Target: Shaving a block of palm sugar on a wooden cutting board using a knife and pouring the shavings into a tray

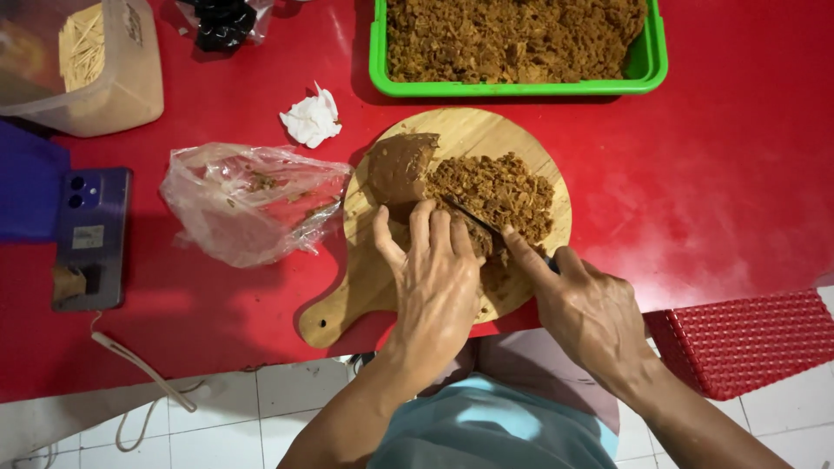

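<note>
Two hands are at work over the round wooden cutting board (pixel 530 165), and you are in the middle of a slicing step. Your left hand (pixel 434 278) lies with its fingers spread narrow and pressed down on the brown block (pixel 401 165), pinning it near the cut face. Your right hand (pixel 591 313) is closed around the handle of a dark knife (pixel 479 221), forefinger stretched along the spine, with the blade sunk between the block and the heap of chopped shavings (pixel 499 191) that covers the right half of the board.

Judging from the solid lump left at the top left of the board, a good part of the block is uncut. The next stroke, as I read it, calls for a thin bite right beside your left fingertips, so keep them curled back from the edge and hold the block firm against sliding on the wood.

Beyond the board, a green tray (pixel 656 61) stands heaped with the same brown shavings. To the left of the board lies a crumpled clear plastic bag (pixel 248 200), and above it a wad of white tissue (pixel 311 120). Farther left, a phone (pixel 91 239) lies face down, and a clear tub (pixel 113 95) sits at the corner.

All of it rests on a red table (pixel 721 174). A red woven-pattern stool (pixel 747 339) stands by your right arm, and white floor tiles (pixel 217 434) show below, with a pale cable trailing across them.
</note>
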